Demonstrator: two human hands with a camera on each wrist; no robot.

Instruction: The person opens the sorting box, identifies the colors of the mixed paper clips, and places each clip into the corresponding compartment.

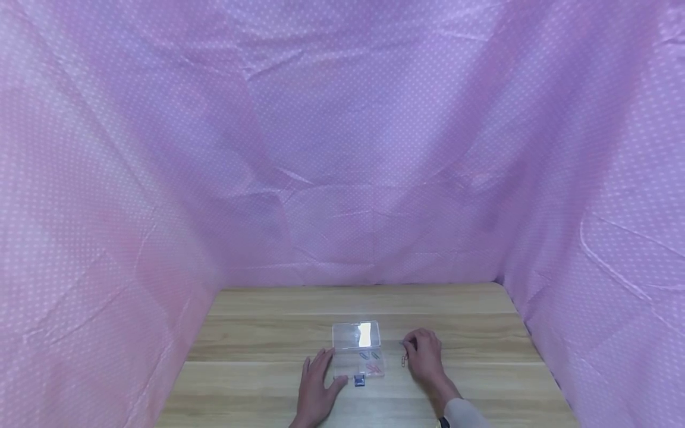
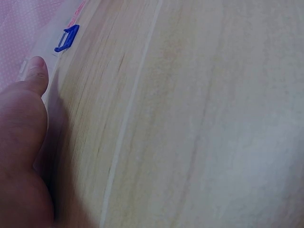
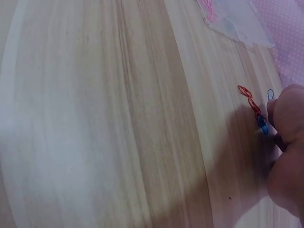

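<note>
With the right hand (image 1: 426, 356) pinching what looks like a blue paper clip (image 3: 270, 94) near loose red clips (image 3: 251, 100) on the worktop (image 1: 257, 333), a slack grip could drop it, while the left hand (image 1: 317, 389), spread at the open box's (image 1: 346, 362) edge, could jog that box.

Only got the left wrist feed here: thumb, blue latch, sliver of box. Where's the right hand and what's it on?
Observer: Right hand is at the right of the box, fingertips apparently pinching a blue paperclip.
Operator: Lid open or shut?
Observer: Open. The clear lid is swung back on the box's far side.
Operator: Anything loose out there?
Observer: Yes, red paperclips on the table, close to that hand.
</note>
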